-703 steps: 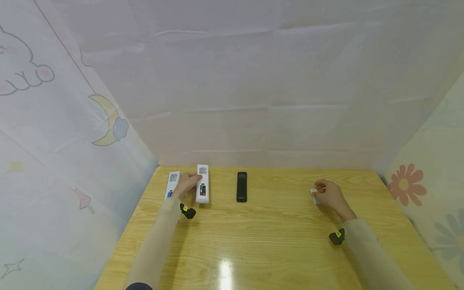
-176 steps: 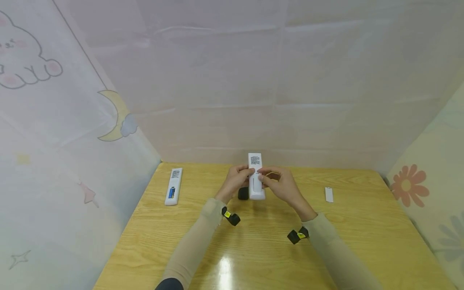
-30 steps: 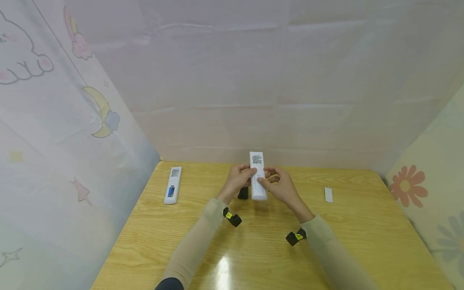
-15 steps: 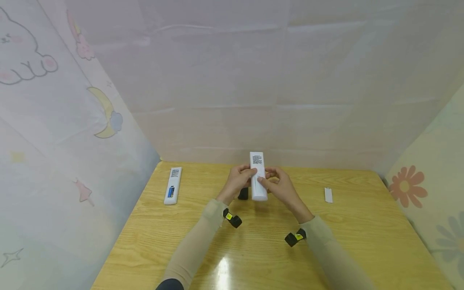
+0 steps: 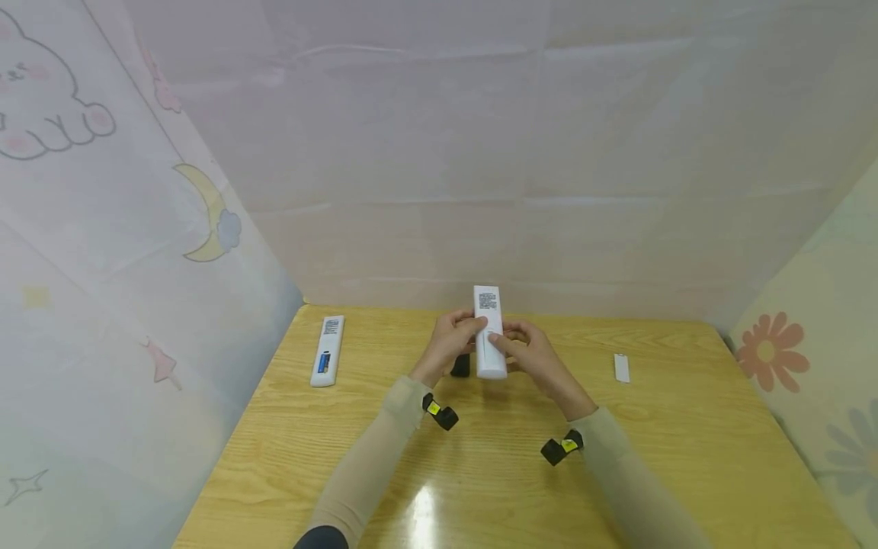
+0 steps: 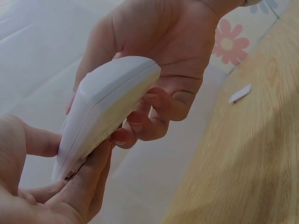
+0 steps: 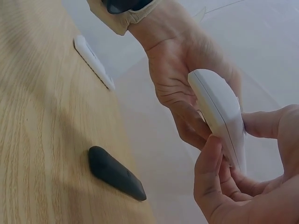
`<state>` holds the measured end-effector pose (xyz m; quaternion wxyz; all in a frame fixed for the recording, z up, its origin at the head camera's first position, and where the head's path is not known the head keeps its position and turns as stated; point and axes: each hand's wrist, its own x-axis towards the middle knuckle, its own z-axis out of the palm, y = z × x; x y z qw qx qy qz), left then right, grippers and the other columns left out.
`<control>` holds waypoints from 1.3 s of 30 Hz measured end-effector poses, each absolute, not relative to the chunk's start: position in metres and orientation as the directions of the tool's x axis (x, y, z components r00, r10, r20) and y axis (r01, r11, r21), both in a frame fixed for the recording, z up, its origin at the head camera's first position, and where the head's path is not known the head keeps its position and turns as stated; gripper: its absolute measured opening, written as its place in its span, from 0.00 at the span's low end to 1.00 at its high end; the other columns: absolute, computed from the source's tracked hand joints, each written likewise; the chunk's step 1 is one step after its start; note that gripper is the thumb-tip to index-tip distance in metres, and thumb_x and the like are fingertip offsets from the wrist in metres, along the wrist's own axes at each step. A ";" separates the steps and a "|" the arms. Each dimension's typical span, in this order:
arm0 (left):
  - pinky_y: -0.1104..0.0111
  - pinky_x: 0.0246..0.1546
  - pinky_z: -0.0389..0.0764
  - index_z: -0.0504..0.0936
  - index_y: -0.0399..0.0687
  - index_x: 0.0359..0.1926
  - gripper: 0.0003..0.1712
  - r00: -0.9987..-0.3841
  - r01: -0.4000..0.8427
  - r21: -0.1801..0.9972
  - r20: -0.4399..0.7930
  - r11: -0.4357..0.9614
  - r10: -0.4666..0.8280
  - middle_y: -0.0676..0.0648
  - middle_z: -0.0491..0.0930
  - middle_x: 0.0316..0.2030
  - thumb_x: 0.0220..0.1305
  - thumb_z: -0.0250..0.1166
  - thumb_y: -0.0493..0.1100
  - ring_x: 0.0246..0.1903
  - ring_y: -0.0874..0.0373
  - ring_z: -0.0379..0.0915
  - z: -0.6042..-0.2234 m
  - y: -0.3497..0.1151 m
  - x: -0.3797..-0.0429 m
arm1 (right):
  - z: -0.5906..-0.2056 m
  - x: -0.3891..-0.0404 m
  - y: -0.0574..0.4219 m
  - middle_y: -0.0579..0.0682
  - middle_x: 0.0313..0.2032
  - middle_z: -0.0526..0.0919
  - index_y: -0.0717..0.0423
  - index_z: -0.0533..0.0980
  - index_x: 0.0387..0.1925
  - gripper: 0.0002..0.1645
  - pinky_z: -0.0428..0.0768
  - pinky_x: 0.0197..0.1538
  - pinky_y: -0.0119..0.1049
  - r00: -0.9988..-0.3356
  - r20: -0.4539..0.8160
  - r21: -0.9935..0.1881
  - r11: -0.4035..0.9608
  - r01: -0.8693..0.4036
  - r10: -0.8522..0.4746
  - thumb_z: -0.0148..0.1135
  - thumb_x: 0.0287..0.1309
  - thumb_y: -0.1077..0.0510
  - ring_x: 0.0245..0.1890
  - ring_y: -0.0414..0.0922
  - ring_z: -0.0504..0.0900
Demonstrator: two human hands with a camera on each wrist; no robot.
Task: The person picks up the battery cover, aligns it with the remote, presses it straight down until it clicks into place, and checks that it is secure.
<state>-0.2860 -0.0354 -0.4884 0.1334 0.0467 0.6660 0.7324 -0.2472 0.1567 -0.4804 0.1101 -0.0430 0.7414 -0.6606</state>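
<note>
My left hand and right hand clamp the oblong white plastic remote at twelve o'clock, back cover apparently seated. From it, the open-backed white remote at nine and flat white lid at three remain unjoined.

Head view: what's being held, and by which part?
A white remote: the left hand grips its left side near the middle, the right hand its right side slightly lower in view.

Both hands close together, thumbs uppermost, fingers seemingly curled.
</note>
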 end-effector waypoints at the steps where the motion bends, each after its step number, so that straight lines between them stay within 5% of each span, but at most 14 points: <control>1: 0.55 0.56 0.89 0.76 0.38 0.71 0.30 -0.960 -0.135 0.988 -0.111 -0.076 0.257 0.38 0.85 0.59 0.77 0.66 0.49 0.57 0.43 0.86 -0.488 -0.035 -0.286 | -0.481 -0.248 0.157 0.61 0.54 0.78 0.68 0.67 0.71 0.34 0.90 0.47 0.46 -0.970 -0.114 -0.989 0.118 0.091 -0.212 0.63 0.77 0.50 0.44 0.48 0.84; 25: 0.45 0.62 0.85 0.76 0.37 0.71 0.29 -0.960 -0.143 0.988 -0.124 -0.059 0.252 0.38 0.86 0.59 0.77 0.67 0.48 0.56 0.43 0.86 -0.486 -0.032 -0.283 | -0.482 -0.247 0.161 0.53 0.45 0.80 0.70 0.68 0.65 0.29 0.87 0.35 0.37 -0.966 -0.119 -0.990 0.096 0.099 -0.231 0.64 0.76 0.53 0.40 0.48 0.81; 39: 0.55 0.53 0.90 0.75 0.34 0.71 0.30 -0.958 -0.145 0.987 -0.123 -0.066 0.258 0.35 0.85 0.59 0.77 0.67 0.46 0.56 0.41 0.86 -0.482 -0.031 -0.283 | -0.480 -0.246 0.161 0.55 0.46 0.79 0.69 0.69 0.65 0.30 0.86 0.32 0.37 -0.971 -0.107 -0.990 0.114 0.084 -0.214 0.65 0.75 0.53 0.40 0.48 0.82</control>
